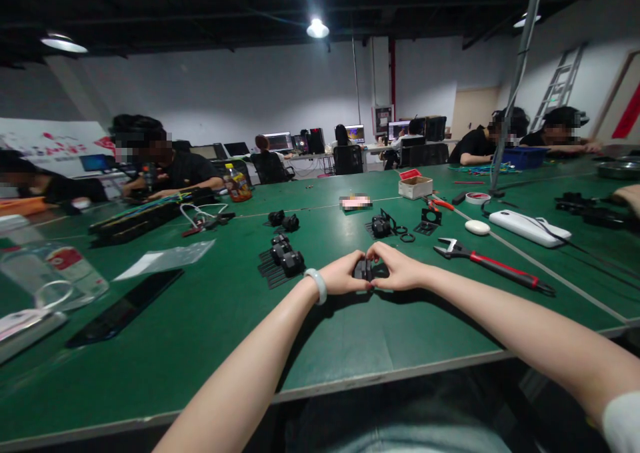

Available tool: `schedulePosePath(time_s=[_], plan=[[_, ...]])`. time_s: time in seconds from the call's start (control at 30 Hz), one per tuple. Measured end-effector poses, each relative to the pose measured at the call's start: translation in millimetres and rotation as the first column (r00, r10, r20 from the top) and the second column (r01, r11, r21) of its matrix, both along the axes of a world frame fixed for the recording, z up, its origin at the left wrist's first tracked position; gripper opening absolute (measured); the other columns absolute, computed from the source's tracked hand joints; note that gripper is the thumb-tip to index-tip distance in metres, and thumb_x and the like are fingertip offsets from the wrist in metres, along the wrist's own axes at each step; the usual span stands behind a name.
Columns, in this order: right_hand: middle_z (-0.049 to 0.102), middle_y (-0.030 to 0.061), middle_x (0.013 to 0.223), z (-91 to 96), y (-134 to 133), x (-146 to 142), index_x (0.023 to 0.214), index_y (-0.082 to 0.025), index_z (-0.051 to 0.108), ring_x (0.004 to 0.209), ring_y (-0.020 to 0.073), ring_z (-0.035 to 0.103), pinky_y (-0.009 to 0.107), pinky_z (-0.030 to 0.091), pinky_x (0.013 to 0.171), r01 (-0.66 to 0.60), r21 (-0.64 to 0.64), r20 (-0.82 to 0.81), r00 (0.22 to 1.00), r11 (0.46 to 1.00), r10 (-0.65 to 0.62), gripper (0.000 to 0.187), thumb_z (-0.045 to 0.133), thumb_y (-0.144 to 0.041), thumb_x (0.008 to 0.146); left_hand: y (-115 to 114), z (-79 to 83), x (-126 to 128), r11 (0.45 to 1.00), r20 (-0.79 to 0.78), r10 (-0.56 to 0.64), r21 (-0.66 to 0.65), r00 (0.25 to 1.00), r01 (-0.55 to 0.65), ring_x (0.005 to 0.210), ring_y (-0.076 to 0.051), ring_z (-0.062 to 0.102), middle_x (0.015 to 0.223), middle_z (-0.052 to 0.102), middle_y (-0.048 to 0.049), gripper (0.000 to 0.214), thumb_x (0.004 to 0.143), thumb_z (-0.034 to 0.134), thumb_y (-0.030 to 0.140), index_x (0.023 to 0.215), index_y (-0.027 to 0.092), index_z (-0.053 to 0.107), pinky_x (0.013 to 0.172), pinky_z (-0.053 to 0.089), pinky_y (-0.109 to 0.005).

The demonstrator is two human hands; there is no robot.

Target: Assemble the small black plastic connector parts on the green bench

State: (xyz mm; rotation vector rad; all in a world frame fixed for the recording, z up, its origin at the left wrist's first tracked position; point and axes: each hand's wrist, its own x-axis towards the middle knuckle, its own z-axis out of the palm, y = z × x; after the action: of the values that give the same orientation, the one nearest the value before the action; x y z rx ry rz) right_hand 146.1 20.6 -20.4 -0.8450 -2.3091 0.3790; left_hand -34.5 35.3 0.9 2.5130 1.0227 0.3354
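My left hand [346, 273], with a pale bangle [317, 286] at the wrist, closes its fingers around a small black part [364, 270]. From the other side my right hand [395, 266] pinches the same part, fingertips meeting mine on the left. What exactly the part is, I cannot make out; the fingers cover much of it. Left of my hands sit black round-bodied parts [291, 262] on a slotted black plate [270, 270]. Beyond them lie more black parts [284, 220]. Past my right hand are a black part with a bracket [381, 225] and black rings [407, 238].
To the right lie an adjustable wrench [500, 266], a white power bank-like device [529, 228], a white oval object [477, 227] and a tape roll [477, 198]. A phone [125, 308] and plastic bag [165, 260] lie left. A metal pole [513, 86] rises at right. Co-workers sit across the table.
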Motion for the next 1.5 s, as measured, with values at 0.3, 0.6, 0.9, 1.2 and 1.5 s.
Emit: schedulePosePath(time_s=[0.3, 0.6, 0.9, 1.2, 1.5], plan=[[0.047, 0.004, 0.086, 1.0, 0.9, 0.1, 0.089, -0.016, 0.042, 0.077, 0.0168, 0.044, 0.029, 0.034, 0.068, 0.016, 0.043, 0.049, 0.999, 0.999, -0.018, 0.036, 0.058, -0.03, 0.06, -0.9, -0.1, -0.2, 1.0, -0.022, 0.003, 0.008, 1.0, -0.003, 0.07, -0.015, 0.047, 0.08, 0.051, -0.0012, 0.047, 0.058, 0.056, 0.038, 0.095, 0.014, 0.042, 0.058, 0.037, -0.022], [0.049, 0.0035, 0.084, -0.6, 3.1, 2.7, 0.087, -0.016, 0.044, 0.076, 0.0159, 0.044, 0.027, 0.034, 0.066, 0.022, 0.061, 0.053, 0.998, 0.998, -0.025, 0.031, 0.057, -0.03, 0.062, 0.6, -1.3, -0.2, 1.0, -0.026, -0.011, 0.014, 1.0, 0.011, 0.069, -0.015, 0.047, 0.079, 0.049, -0.0006, 0.046, 0.058, 0.056, 0.037, 0.095, 0.015, 0.042, 0.058, 0.037, -0.022], [0.048, 0.0027, 0.081, 0.0, 3.2, 1.5, 0.085, -0.016, 0.045, 0.072, 0.0146, 0.044, 0.026, 0.035, 0.064, 0.019, 0.079, 0.066, 0.998, 0.997, -0.024, 0.027, 0.055, -0.029, 0.064, 0.2, -1.9, -0.8, 1.0, -0.009, -0.017, -0.004, 1.0, 0.016, 0.074, -0.016, 0.048, 0.086, 0.051, -0.0017, 0.05, 0.057, 0.057, 0.035, 0.1, 0.015, 0.041, 0.064, 0.037, -0.023], [0.05, 0.0023, 0.078, 1.9, 4.6, 2.1, 0.083, -0.016, 0.047, 0.069, 0.0126, 0.045, 0.024, 0.035, 0.061, 0.025, 0.044, 0.079, 0.996, 0.999, -0.028, 0.019, 0.051, -0.029, 0.069, 0.1, -0.6, 0.4, 1.0, -0.026, 0.0, 0.01, 1.0, 0.0, 0.071, -0.015, 0.047, 0.08, 0.05, -0.0005, 0.045, 0.058, 0.055, 0.037, 0.095, 0.015, 0.042, 0.06, 0.037, -0.023], [0.052, 0.0018, 0.074, 0.3, 5.8, 0.8, 0.078, -0.015, 0.049, 0.066, 0.0117, 0.045, 0.022, 0.033, 0.058, 0.06, 0.034, 0.107, 0.992, 0.998, -0.063, 0.016, 0.048, -0.029, 0.071, -0.8, -0.4, -0.2, 1.0, -0.028, 0.006, -0.001, 1.0, -0.006, 0.072, -0.015, 0.047, 0.083, 0.05, -0.0009, 0.045, 0.058, 0.056, 0.036, 0.095, 0.016, 0.041, 0.062, 0.037, -0.023]])
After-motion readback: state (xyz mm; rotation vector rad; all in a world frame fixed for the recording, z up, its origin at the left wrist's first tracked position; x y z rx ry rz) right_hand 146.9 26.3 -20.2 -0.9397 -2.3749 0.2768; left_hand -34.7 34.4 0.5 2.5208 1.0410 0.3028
